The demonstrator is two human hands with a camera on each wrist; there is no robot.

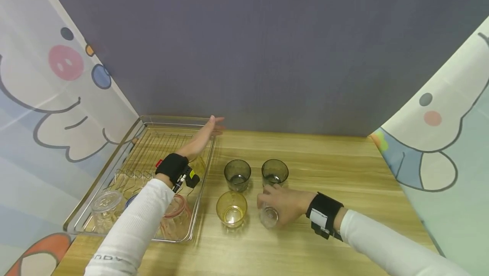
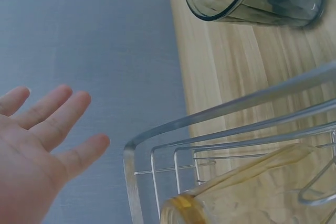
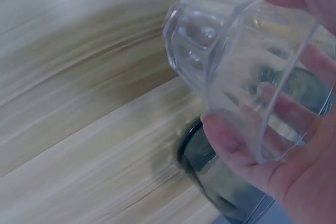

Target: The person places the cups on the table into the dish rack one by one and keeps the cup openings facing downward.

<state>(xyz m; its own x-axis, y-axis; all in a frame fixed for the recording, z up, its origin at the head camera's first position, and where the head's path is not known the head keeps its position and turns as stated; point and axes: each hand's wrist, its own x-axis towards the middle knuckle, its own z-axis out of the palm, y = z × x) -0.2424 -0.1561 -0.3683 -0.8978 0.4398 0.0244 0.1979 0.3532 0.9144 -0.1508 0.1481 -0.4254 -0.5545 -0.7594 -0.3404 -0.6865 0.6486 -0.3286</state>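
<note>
My right hand grips a clear glass, the fingers and thumb wrapped round its wide end; in the right wrist view its faceted base points away from the palm. Close behind it stands a smoky grey glass. A second grey glass stands to the left, and a yellow glass is in front of that one. My left hand reaches over the back right corner of the wire dish rack, fingers spread and holding nothing. Below its wrist, a yellow glass lies inside the rack.
The rack also bears an upturned clear glass and a pink-rimmed glass near its front; a blue rim shows partly behind the left sleeve. A grey wall borders the wooden table at the back, with cartoon-print sheets at both sides.
</note>
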